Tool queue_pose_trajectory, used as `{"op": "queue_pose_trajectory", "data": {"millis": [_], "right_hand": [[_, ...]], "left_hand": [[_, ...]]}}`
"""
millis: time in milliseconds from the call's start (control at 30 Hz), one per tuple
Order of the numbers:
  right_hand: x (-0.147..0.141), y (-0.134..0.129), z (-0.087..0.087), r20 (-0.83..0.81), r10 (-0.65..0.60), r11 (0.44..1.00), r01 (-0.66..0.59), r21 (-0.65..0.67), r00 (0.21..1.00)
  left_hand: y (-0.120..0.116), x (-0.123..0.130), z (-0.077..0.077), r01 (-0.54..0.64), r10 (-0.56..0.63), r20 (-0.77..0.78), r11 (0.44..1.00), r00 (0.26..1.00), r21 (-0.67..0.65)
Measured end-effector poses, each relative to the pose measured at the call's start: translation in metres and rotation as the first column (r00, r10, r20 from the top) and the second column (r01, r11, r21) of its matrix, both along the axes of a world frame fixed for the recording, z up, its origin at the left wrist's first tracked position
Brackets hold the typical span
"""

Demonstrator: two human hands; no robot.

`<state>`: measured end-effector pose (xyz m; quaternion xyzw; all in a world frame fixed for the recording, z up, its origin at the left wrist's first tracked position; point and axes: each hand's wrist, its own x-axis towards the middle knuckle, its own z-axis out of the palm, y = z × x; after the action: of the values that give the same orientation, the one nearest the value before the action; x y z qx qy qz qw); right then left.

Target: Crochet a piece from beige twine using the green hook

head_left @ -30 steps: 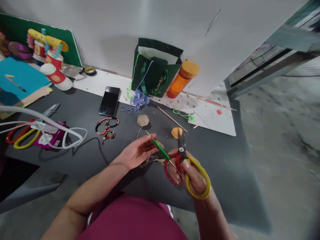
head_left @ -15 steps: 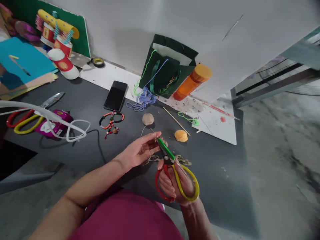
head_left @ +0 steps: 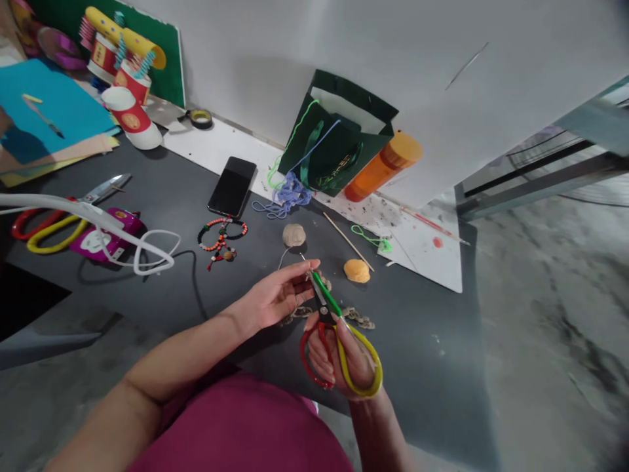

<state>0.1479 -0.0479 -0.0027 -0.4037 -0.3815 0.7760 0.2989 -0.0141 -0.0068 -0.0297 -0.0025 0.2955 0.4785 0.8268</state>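
Observation:
My right hand (head_left: 351,360) is closed around scissors (head_left: 323,311) with one red and one yellow handle loop. Their blades point up toward my left hand. Along the blades lies a green-handled crochet hook (head_left: 327,295), its lower end under my right thumb. My left hand (head_left: 282,294) pinches a beige crocheted strip (head_left: 358,318) near the hook's upper end; the fingers partly hide what they hold. Parts of the strip hang below and lie on the dark table. A thin thread runs from beside my left fingertips to a beige yarn ball (head_left: 293,235).
An orange-yellow yarn ball (head_left: 356,270) and a thin stick (head_left: 348,241) lie to the right. Behind are a phone (head_left: 232,186), blue yarn (head_left: 285,195), a green paper bag (head_left: 339,131) and an orange bottle (head_left: 386,167). Bead bracelets (head_left: 221,236) and other scissors (head_left: 73,219) lie left.
The scissors and my right hand have shifted slightly left. My left hand keeps its pinch in about the same place. The camera view has moved a little.

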Motion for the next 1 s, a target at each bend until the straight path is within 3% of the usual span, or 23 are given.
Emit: {"op": "queue_pose_trajectory", "data": {"millis": [133, 333, 533, 733, 900, 1000], "right_hand": [[0.0, -0.003, -0.01, -0.012, -0.05, 0.996, 0.049, -0.073, 0.999], [-0.001, -0.008, -0.01, 0.262, -0.146, 0.981, 0.105, 0.163, 0.954], [-0.006, -0.005, -0.007, 0.313, -0.14, 0.975, 0.075, 0.21, 0.939], [-0.007, -0.003, -0.007, 0.307, -0.179, 0.962, 0.1, 0.255, 0.935], [-0.008, -0.004, -0.013, 0.3, -0.238, 0.952, 0.161, 0.26, 0.924], [-0.006, -0.004, -0.018, 0.359, -0.282, 0.928, 0.157, 0.338, 0.89]], "left_hand": [[0.001, 0.001, 0.002, -0.017, 0.016, -0.027, 0.999, 0.999, -0.037], [0.006, 0.001, 0.016, 0.048, -0.049, -0.008, 0.991, 0.999, -0.124], [0.007, 0.001, 0.036, 0.075, -0.085, -0.051, 0.98, 0.995, -0.184], [0.004, 0.005, 0.029, 0.068, -0.077, -0.074, 0.99, 0.994, -0.124], [0.0, 0.006, 0.027, 0.06, -0.065, -0.181, 0.998, 0.981, -0.034], [-0.001, 0.007, 0.028, 0.042, -0.043, -0.206, 0.999, 0.978, -0.008]]}}
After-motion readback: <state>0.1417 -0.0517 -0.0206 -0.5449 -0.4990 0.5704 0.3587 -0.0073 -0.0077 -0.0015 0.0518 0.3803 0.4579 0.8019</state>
